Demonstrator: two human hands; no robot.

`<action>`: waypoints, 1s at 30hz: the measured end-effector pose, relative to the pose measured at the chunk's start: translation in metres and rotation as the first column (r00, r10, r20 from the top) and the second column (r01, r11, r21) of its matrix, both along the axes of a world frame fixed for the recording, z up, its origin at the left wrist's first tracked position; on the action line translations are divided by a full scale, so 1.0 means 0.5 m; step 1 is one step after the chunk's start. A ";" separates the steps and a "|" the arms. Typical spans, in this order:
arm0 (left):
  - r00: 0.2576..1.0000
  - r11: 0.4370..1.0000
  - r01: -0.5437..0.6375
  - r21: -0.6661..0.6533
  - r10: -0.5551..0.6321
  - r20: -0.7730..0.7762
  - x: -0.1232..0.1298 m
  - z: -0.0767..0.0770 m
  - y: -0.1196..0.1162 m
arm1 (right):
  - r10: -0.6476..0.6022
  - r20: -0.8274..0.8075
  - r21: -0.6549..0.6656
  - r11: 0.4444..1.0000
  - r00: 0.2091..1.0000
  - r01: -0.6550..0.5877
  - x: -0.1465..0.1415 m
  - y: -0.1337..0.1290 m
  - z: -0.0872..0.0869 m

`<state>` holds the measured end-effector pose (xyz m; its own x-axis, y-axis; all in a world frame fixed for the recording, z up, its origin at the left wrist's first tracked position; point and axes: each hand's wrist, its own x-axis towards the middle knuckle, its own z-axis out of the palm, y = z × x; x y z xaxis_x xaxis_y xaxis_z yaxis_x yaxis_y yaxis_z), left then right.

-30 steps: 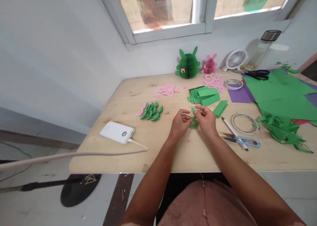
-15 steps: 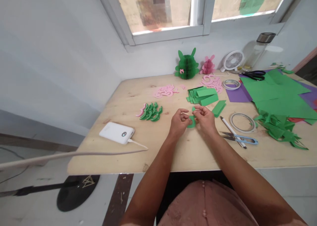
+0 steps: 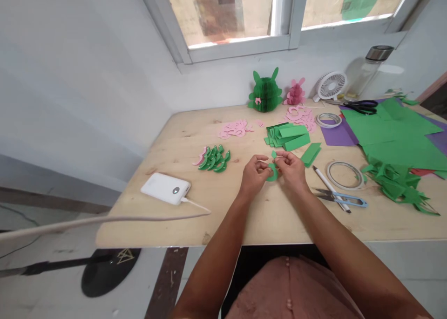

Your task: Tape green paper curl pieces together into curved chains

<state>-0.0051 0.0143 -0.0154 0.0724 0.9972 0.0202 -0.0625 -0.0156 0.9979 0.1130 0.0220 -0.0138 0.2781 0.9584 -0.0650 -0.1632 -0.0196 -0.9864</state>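
Between my two hands is a small green paper cutout (image 3: 273,174), curved at its lower edge, with a pointed tip rising above the fingers. My left hand (image 3: 255,175) pinches its left side between thumb and fingertips. On the other side my right hand (image 3: 290,169) grips the upper part with thumb and forefinger. The fingers cover the middle of the cutout. Just right of my right hand lies a folded green paper strip (image 3: 310,154), and behind it a pile of folded green strips (image 3: 289,136). Curved green pieces (image 3: 214,158) lie in a cluster to the left.
Blue-handled snips (image 3: 344,198) cross a white pen (image 3: 330,186) beside a tape roll (image 3: 345,175). Green scraps (image 3: 398,181) and green sheets (image 3: 391,128) cover the right. A power bank (image 3: 164,187) trails a cable at left. Paper figures (image 3: 266,94) stand by the wall.
Both hands stay on the green cutout with only slight finger movement, and a little more of its upper tip shows. The whole view has shifted slightly.
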 end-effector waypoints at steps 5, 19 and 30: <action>0.997 0.999 -0.035 0.023 0.037 -0.068 0.001 -0.006 0.003 | 0.000 0.018 0.005 1.000 1.000 0.000 0.001 0.000 -0.003; 0.998 1.000 -0.017 -0.003 0.017 -0.056 0.005 -0.001 -0.002 | 0.026 0.111 0.045 0.999 0.993 -0.031 -0.004 0.000 -0.017; 0.996 1.000 -0.019 -0.007 0.019 -0.086 0.008 0.004 -0.005 | -0.135 0.303 0.195 0.978 0.944 0.077 0.001 -0.020 0.028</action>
<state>-0.0010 0.0116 -0.0132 0.0548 0.9985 0.0072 0.0234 -0.0085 0.9997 0.1137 0.0120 0.0002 0.3572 0.9100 0.2105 0.1622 0.1615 -0.9734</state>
